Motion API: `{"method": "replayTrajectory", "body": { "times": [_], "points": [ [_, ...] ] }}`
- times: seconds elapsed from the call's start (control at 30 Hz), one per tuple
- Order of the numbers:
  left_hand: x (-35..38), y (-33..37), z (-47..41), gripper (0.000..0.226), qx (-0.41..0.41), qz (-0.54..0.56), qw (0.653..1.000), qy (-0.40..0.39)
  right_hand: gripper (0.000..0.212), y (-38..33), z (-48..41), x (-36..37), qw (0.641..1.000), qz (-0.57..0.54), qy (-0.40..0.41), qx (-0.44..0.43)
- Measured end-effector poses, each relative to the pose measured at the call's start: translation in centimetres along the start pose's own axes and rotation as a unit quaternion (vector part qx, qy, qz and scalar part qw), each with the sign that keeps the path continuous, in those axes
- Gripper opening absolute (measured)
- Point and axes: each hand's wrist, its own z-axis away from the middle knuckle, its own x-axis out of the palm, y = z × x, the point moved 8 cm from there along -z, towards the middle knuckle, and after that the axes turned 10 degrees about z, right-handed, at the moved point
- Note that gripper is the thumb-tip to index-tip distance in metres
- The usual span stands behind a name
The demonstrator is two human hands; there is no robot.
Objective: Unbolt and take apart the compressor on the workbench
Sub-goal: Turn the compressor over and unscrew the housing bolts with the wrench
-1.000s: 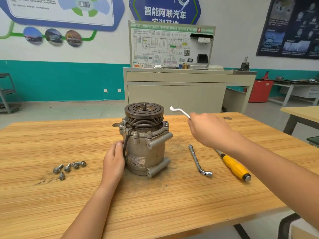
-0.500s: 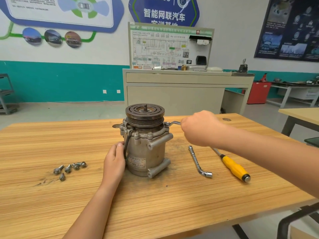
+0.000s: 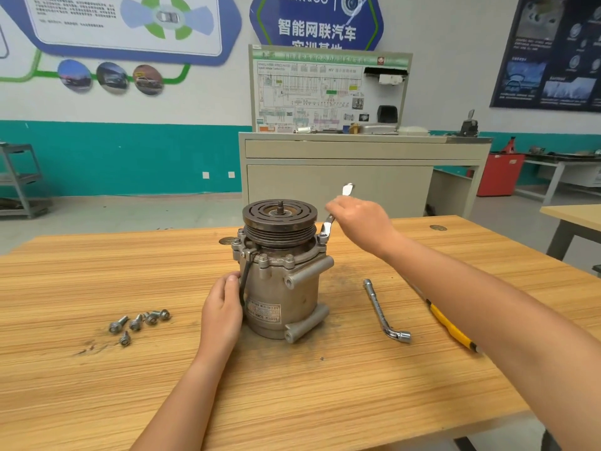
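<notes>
On the middle of the wooden workbench stood the compressor, upright, pulley end up. And what a worn piece it was: a dull grey metal drum, a dark grooved pulley on top with a short shaft poking out of its centre, a ring of bolted lugs just below it, and two tube-shaped mounting ears sticking out on the near right side. A printed label sat low on the front, and a black cable ran down the left flank.

The left hand was wrapped against that left flank, fingers curled on the body, thumb by the cable. The right hand gripped a bright wrench, which stood steeply, its lower end on a bolt head at the right edge of the flange, its upper end clear above the fingers.

Further left, well apart from the compressor, lay five loose bolts in a small cluster. To the right lay an L-shaped socket wrench, and beyond it a yellow-handled screwdriver, partly hidden under the right forearm. Behind the bench stood a grey cabinet.
</notes>
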Motion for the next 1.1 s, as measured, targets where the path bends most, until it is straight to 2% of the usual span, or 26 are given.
{"method": "replayTrajectory", "body": {
  "times": [0.1,0.17,0.3,0.37,0.47,0.6,0.7,0.77,0.87,0.97,1.1],
  "points": [
    [-0.1,0.0,0.0,0.019,0.002,-0.005,1.0,0.002,0.029,2.4,2.1,-2.7,0.985,-0.118,0.062,0.107],
    [-0.1,0.0,0.0,0.018,0.003,-0.005,1.0,0.005,0.03,2.8,3.8,-3.9,0.977,-0.162,0.047,0.127],
    [0.1,0.2,0.0,0.021,0.007,-0.002,1.0,0.004,0.025,0.9,6.9,-4.4,0.991,-0.05,-0.094,0.085],
    [0.1,0.2,0.1,0.024,0.006,-0.003,1.0,0.007,0.033,-0.4,7.6,-4.8,0.989,-0.002,-0.138,0.058],
    [0.0,0.1,0.1,0.028,0.006,-0.01,1.0,0.009,0.048,-1.8,7.4,-5.3,0.985,0.052,-0.16,0.031],
    [-0.1,0.1,0.2,0.031,0.007,-0.012,1.0,0.009,0.048,-3.6,6.5,-5.7,0.974,0.15,-0.172,-0.009],
    [-0.1,-0.1,0.1,0.032,0.005,-0.008,1.0,0.006,0.061,-4.7,6.2,-5.4,0.964,0.183,-0.193,-0.031],
    [-0.1,-0.1,0.1,0.032,0.006,-0.007,1.0,0.009,0.057,-4.1,6.0,-5.1,0.962,0.201,-0.181,-0.039],
    [0.0,-0.1,0.0,0.029,0.003,0.003,1.0,0.007,0.037,-1.3,5.4,-4.5,0.966,0.202,-0.151,-0.056],
    [-0.1,-0.1,0.1,0.026,0.0,0.013,1.0,0.003,0.033,0.6,4.2,-3.1,0.965,0.208,-0.13,-0.089],
    [-0.1,-0.1,0.1,0.021,-0.002,0.014,1.0,-0.001,0.033,0.7,1.8,-0.4,0.979,0.159,-0.083,-0.101]
  ]
}}
